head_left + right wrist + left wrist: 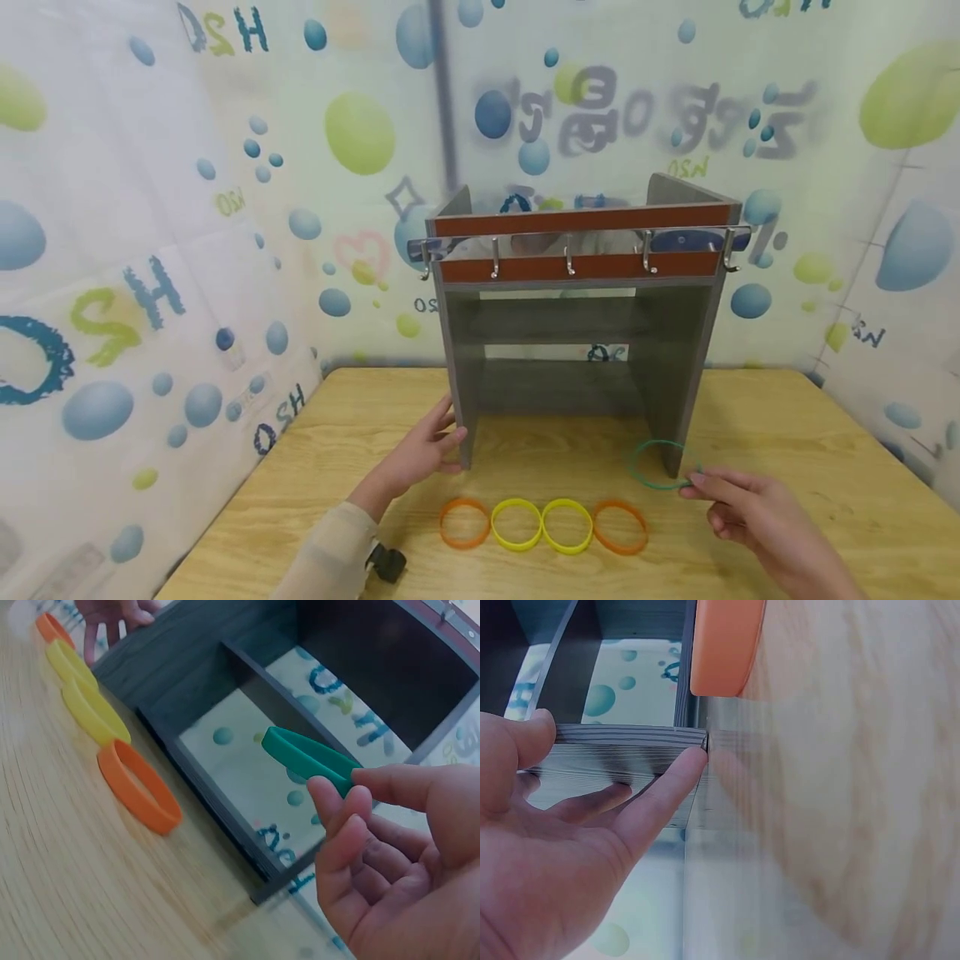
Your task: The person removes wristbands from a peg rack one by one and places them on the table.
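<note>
My left hand (420,454) rests against the left side panel of a grey wooden shelf unit (693,358), low near its front edge. In the left wrist view, the extended fingers (656,795) touch the panel's outer face and lower corner, and the thumb laps over the edge. My right hand (757,508) pinches a green wristband (307,754) between thumb and fingertips, held up in front of the unit's right foot. Before the unit lie two yellow wristbands (517,546) side by side, with an orange wristband (465,546) to their left and another orange wristband (621,550) to their right.
A metal rail with several hooks (570,257) runs across the unit's red-brown top front. The unit stands on a wooden table (375,400) near the patterned back curtain (360,317). A small black device (387,564) is by the left sleeve (330,554).
</note>
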Available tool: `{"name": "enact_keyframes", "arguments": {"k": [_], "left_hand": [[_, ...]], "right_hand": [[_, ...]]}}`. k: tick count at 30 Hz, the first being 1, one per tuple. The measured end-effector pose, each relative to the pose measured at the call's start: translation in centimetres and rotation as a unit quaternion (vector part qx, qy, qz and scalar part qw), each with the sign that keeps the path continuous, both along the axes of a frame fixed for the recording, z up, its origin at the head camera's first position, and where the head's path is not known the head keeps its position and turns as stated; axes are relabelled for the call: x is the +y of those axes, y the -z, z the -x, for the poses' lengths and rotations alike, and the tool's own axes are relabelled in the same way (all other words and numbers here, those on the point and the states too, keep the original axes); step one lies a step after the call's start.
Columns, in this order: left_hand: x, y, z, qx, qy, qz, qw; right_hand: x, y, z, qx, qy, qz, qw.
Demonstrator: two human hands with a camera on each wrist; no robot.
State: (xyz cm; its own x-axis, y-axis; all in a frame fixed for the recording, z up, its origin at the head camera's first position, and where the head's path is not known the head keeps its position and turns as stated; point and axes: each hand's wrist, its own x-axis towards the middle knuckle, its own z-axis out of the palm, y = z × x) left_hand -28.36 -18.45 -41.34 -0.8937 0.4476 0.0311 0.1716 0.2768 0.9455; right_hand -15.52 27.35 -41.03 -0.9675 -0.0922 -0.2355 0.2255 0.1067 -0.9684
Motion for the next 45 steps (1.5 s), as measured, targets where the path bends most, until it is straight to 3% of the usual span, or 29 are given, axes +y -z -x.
{"name": "enact_keyframes", "arguments": {"k": [8, 18, 25, 33, 39, 45], "left_hand": [[0.3, 0.1, 0.2, -0.004, 0.002, 0.0, 1.0], [0.3, 0.0, 0.0, -0.01, -0.002, -0.004, 0.9999], [0.2, 0.1, 0.1, -0.008, -0.006, -0.001, 0.9999], [0.3, 0.0, 0.0, -0.01, -0.01, -0.003, 0.9999], [0.2, 0.1, 0.0, -0.01, -0.006, -0.003, 0.9999], [0.1, 0.2, 0.2, -0.008, -0.002, -0.001, 1.0]], "right_hand": [[1.6, 0.5, -0.1, -0.02, 0.036, -0.065, 0.9971], [2.0, 1.3, 0.1, 0.002, 0.033, -0.146, 0.9888], [1.8, 2.0, 0.4, -0.027, 0.034, -0.179, 0.983], [2.1, 2.4, 0.0, -0.007, -0.044, -0.196, 0.9796], [1.7, 2.5, -0.5, 0.027, -0.101, -0.176, 0.9788], [1.5, 2.6, -0.2, 0.02, -0.136, -0.141, 0.9805]]}}
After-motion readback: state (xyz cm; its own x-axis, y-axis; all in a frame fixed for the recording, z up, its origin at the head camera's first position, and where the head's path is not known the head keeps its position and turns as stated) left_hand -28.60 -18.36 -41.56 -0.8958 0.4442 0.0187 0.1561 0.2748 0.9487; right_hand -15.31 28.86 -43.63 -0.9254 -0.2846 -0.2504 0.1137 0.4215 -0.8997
